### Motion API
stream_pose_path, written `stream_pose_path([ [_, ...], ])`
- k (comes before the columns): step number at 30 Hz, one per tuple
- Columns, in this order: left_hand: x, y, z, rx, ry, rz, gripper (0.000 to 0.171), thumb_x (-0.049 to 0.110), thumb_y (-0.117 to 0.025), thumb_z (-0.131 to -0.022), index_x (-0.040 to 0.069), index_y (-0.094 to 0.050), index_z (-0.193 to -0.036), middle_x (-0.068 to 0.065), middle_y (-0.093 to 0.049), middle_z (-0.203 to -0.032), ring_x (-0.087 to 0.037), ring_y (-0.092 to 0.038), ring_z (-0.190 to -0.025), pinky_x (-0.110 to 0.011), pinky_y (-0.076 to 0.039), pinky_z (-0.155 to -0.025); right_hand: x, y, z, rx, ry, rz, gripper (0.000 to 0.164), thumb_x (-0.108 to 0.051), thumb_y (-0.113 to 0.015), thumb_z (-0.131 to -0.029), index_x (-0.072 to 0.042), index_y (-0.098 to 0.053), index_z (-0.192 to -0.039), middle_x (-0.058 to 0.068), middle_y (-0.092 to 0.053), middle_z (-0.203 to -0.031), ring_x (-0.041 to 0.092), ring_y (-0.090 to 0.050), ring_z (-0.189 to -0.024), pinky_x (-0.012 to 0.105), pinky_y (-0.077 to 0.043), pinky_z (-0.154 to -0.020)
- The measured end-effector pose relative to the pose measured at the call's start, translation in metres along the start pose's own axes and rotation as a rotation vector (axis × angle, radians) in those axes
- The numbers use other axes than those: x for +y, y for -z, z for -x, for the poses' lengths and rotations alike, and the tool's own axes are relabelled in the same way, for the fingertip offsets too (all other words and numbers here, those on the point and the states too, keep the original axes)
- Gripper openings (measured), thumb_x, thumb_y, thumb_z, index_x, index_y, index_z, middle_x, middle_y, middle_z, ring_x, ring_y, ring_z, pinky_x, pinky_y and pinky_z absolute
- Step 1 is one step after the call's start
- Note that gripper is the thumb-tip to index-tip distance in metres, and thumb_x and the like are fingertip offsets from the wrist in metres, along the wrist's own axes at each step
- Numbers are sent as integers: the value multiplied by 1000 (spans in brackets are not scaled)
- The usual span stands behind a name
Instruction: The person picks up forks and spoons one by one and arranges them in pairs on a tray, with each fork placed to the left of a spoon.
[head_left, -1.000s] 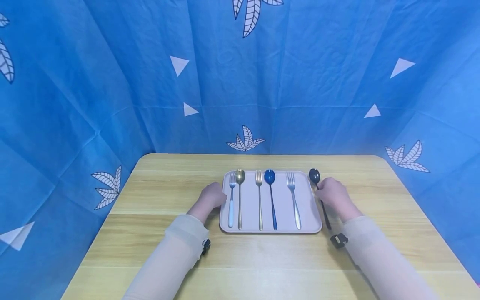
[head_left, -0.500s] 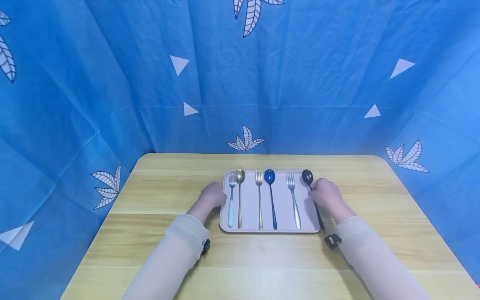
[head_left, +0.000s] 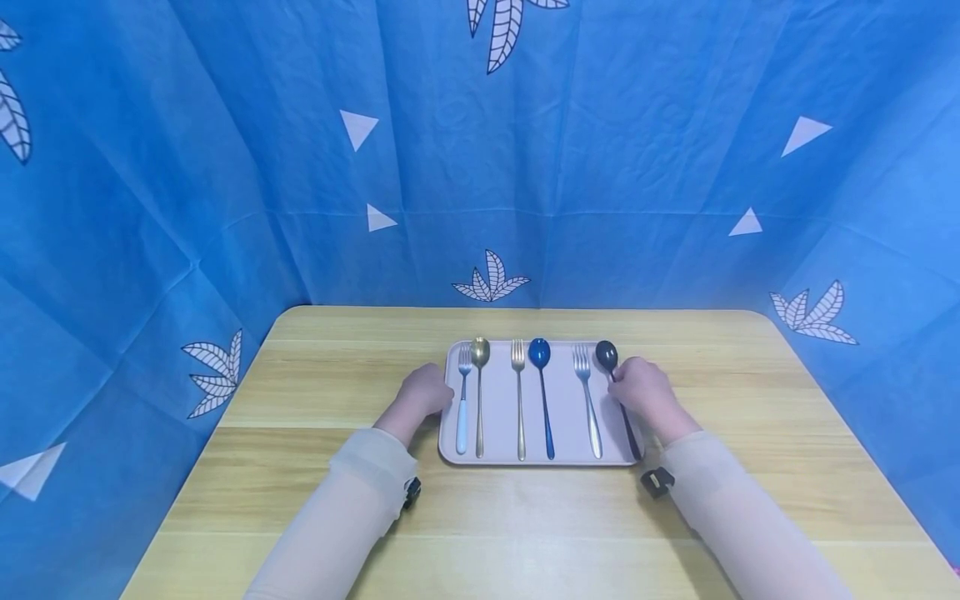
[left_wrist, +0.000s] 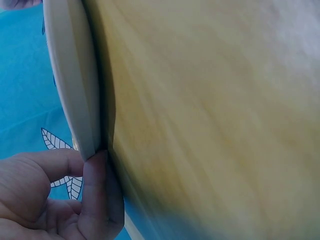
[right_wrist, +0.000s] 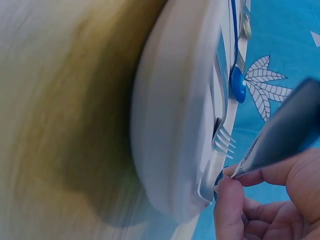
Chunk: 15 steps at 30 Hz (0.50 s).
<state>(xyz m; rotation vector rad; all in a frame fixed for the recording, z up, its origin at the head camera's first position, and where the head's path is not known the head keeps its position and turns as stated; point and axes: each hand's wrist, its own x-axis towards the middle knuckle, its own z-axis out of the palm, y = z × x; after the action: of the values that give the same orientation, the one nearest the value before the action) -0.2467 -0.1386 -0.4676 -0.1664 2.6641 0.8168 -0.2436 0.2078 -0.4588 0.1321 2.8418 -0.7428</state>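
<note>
My left hand (head_left: 424, 392) pinches the left rim of a pale pink tray (head_left: 498, 417); in the left wrist view thumb and fingers (left_wrist: 95, 195) meet on the tray's edge (left_wrist: 75, 80). A black spoon (head_left: 607, 355) is pinched by my right hand (head_left: 647, 390) over the tray's right side, bowl toward the back. The right wrist view shows the spoon's handle (right_wrist: 280, 135) large and tilted, above the rim. To its left on the tray lie a silver fork (head_left: 582, 363), blue spoon (head_left: 539, 353), gold fork (head_left: 518, 357), gold spoon (head_left: 480, 352) and a light-blue-handled fork (head_left: 462, 425).
The tray rests on a light wooden table (head_left: 525, 542), which has rounded back corners. A blue cloth (head_left: 637, 167) with white leaf and triangle prints hangs behind and at both sides. Dark wrist devices (head_left: 657, 482) are on both wrists.
My right hand has moved left with the black spoon, from beside the tray's right edge to over its right side. The left hand has stayed on the tray's rim.
</note>
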Motion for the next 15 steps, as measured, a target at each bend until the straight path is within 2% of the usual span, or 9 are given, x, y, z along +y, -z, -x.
stream_pose_path([
  [6, 0, 1, 0, -3, 1, -4, 25, 7, -57, -90, -6, -60, -111, -13, -59, -87, -25, -58, -74, -31, -48, -62, -2, -2, 0, 1, 6, 1, 35, -10, -61, -86, -15, -41, -58, -1, -42, -57, 16, -45, -55, 29, -42, -52],
  [15, 1, 1, 0, -3, 0, 12, 22, 6, -57, -89, -5, -61, -108, -13, -59, -85, -25, -59, -73, -31, -48, -61, 0, -6, -3, 14, 18, 33, 38, -9, -61, -84, -16, -37, -55, -5, -33, -52, 13, -38, -49, 27, -37, -48],
])
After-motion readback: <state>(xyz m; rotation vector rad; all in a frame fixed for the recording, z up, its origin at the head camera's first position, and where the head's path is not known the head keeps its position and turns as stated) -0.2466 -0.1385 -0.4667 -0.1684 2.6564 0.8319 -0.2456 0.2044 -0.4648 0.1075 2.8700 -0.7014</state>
